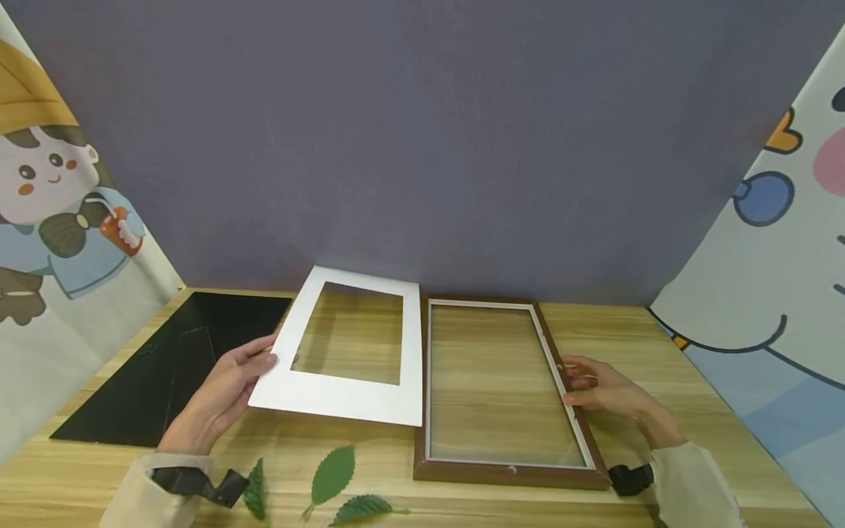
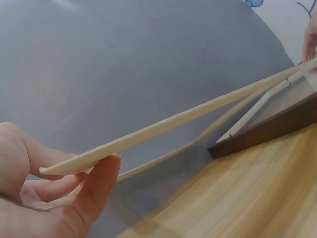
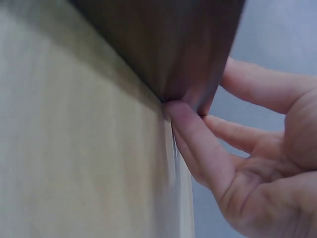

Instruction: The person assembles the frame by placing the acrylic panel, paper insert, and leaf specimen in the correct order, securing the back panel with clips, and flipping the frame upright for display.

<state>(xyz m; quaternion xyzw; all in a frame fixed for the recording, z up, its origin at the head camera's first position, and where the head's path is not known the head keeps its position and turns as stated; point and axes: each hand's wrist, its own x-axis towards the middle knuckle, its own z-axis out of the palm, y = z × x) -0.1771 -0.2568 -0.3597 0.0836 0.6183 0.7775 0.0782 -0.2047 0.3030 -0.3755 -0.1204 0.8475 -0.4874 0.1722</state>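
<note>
My left hand [image 1: 227,389] pinches the left edge of a white picture mat [image 1: 343,400] with a rectangular window. In the left wrist view the mat [image 2: 168,124] appears edge-on, tilted above the table, between thumb and fingers. Beside it, a brown picture frame [image 1: 508,473] with a white inner lip lies on the table. A transparent pane seems to fill its opening, and the wood shows through. The right hand [image 1: 614,392] grips the frame's right side; in the right wrist view its fingers [image 3: 198,141] bear on both sides of the dark frame edge [image 3: 168,49].
A black backing board [image 1: 158,381] with a stand flap lies at the left. Three green leaves [image 1: 333,473] rest near the front edge. A grey wall [image 1: 422,147] rises behind the wooden table [image 1: 693,411], with cartoon-printed panels on both sides.
</note>
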